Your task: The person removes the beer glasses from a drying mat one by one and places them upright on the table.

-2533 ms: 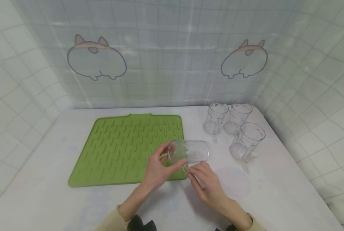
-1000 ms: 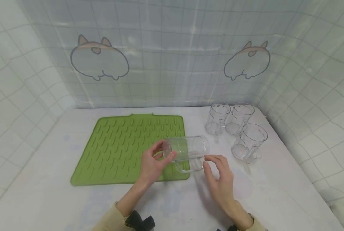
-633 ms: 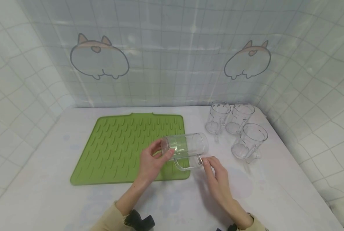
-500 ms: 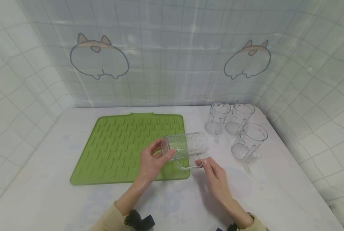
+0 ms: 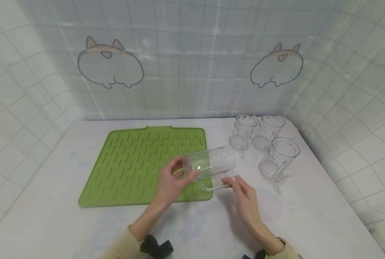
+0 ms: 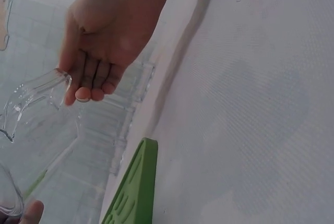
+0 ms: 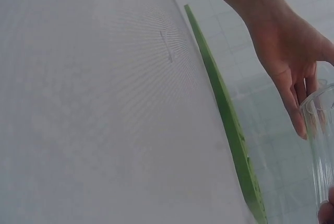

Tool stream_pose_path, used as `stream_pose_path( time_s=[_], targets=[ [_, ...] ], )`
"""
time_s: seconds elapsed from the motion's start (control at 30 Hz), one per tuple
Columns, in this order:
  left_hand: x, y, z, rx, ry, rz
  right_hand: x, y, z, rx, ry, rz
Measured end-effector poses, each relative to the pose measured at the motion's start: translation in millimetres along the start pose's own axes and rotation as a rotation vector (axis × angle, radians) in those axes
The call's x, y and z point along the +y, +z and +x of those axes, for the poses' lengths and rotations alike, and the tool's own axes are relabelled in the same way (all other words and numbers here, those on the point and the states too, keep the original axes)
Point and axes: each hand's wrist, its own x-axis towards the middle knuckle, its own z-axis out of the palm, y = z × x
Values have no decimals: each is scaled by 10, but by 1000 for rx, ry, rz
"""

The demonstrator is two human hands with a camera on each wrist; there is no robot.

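A clear glass mug [image 5: 209,162] is held on its side above the right edge of the green ridged mat [image 5: 140,169], its handle toward the person. My left hand [image 5: 169,183] grips the mug's left end, thumb in front and fingers behind. The handle's right part is pinched between thumb and fingers of my right hand [image 5: 245,196]. In the left wrist view the right hand [image 6: 115,20] shows at the handle, its other fingers curled. The right wrist view shows the left hand [image 7: 287,46] around the mug's end [image 7: 319,130].
Three more glass mugs stand upright at the back right: one mug [image 5: 243,129], a second mug [image 5: 267,131] beside it, and a third mug [image 5: 279,158] nearer. They rest on the white tabletop [image 5: 308,212]. A tiled-pattern backdrop [image 5: 192,72] encloses the back and sides.
My right hand has shifted along the handle to its right part, coming off to a light touch and then pinching it. The mug has tilted slightly, its right end farther from me.
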Motion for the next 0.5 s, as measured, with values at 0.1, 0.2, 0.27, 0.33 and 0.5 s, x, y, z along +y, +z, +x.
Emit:
stream_pose_path(
  time_s=[0.1, 0.2, 0.27, 0.33, 0.5],
  targets=[
    [-10, 6, 1, -22, -2, -5, -16, -20, 4, 27, 37, 15],
    [-17, 13, -5, -41, -8, -4, -28, -37, 26, 56, 79, 81],
    [-19, 20, -13, -56, -14, -7, -34, -46, 41, 72, 103, 162],
    [-25, 27, -17, -72, -15, -9, -40, -52, 57, 79, 114, 263],
    [-34, 39, -25, -94, -16, -8, -51, -62, 82, 83, 113, 477]
  ],
)
